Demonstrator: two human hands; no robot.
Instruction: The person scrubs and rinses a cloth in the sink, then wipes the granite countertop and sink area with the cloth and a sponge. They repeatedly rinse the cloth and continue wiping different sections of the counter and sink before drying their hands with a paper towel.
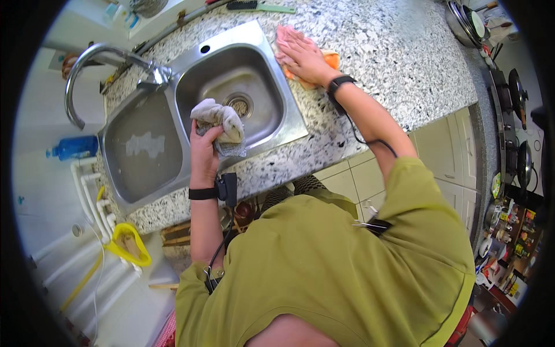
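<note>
My left hand [203, 151] is closed round a bunched grey-white cloth [222, 122], held up over the near edge of the right sink basin [199, 78]. A darker grey part of the bundle hangs below its pale top. Out on the speckled countertop [393, 75], just right of the sink, my right hand [306, 58] lies flat with its fingers stretched over a pink cloth [284, 36]. An orange cloth [331, 59] shows from under the palm; whether it is joined to the pink one I cannot tell.
A chrome faucet [95, 51] arches over the left basin [124, 173], which has a pale patch on its bottom. Further left are a blue bottle [75, 147] and a yellow container [136, 248]. A green-handled brush [269, 8] lies at the back. Stacked pots [462, 26] stand far right.
</note>
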